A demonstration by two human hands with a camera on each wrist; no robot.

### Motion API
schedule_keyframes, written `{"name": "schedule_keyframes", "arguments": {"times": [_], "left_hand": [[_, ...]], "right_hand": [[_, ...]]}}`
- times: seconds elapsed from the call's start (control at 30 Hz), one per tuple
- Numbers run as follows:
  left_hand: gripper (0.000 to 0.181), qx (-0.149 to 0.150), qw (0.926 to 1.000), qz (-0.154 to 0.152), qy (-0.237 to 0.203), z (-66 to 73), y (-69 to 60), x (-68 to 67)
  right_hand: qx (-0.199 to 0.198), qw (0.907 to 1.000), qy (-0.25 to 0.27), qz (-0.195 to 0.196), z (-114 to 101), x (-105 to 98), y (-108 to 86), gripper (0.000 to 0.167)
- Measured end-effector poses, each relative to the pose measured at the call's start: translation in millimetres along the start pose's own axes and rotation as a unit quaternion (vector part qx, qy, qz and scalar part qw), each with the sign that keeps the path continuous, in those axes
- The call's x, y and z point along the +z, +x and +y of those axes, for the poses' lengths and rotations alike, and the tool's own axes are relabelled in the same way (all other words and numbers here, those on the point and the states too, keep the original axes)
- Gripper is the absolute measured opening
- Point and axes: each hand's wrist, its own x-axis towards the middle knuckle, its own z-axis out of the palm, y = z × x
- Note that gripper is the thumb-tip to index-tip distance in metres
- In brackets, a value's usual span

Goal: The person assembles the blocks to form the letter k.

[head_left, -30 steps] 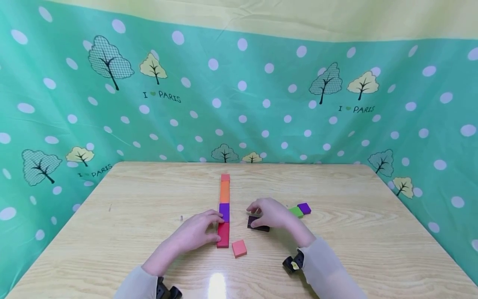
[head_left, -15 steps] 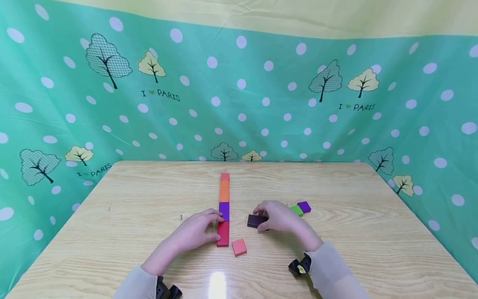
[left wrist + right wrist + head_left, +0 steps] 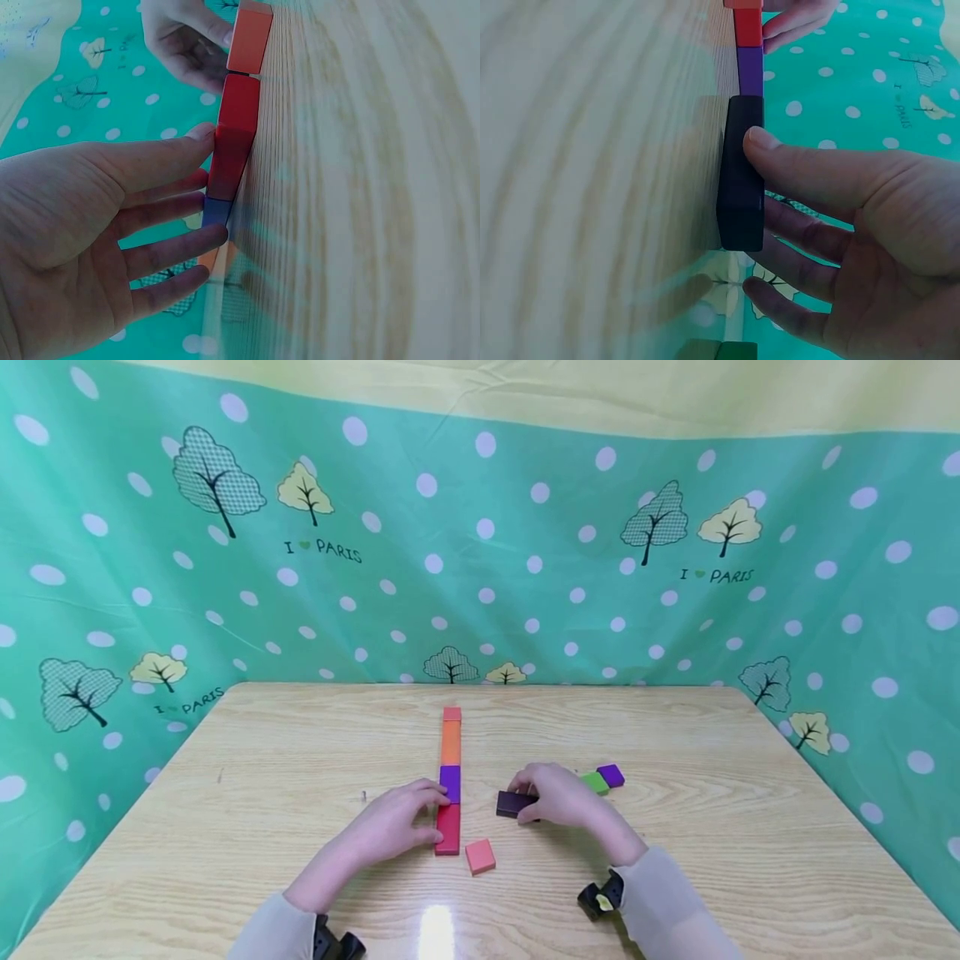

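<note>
A row of blocks runs away from me at mid-table: a red block (image 3: 447,829) nearest, then a purple block (image 3: 450,783), an orange block (image 3: 451,742) and a salmon block (image 3: 452,714). Along its left side lies my left hand (image 3: 401,822), thumb touching the red block and fingertips at the purple one, fingers spread. To the right, my right hand (image 3: 558,795) pinches a black oblong block (image 3: 741,172) that lies on the table, thumb on its near side. The hand hides that block's right end in the head view.
A loose salmon square block (image 3: 481,857) lies just right of the red block's near end. Beyond the right hand are a green block (image 3: 597,783) and another purple block (image 3: 611,775). The wooden table (image 3: 300,727) ends at a green dotted curtain (image 3: 487,568).
Over the first half second my right hand shifted slightly right along the black block, uncovering its left end. Since then it has barely moved. The left hand and the row look unchanged.
</note>
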Motion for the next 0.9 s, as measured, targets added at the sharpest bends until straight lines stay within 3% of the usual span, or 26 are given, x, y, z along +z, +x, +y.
{"name": "schedule_keyframes", "arguments": {"times": [0.9], "left_hand": [[0.04, -0.001, 1.0, 0.0, 0.008, 1.0, 0.0, 0.0]], "right_hand": [[-0.023, 0.9997, 0.002, 0.0, 2, 1, 14.6, 0.029]]}}
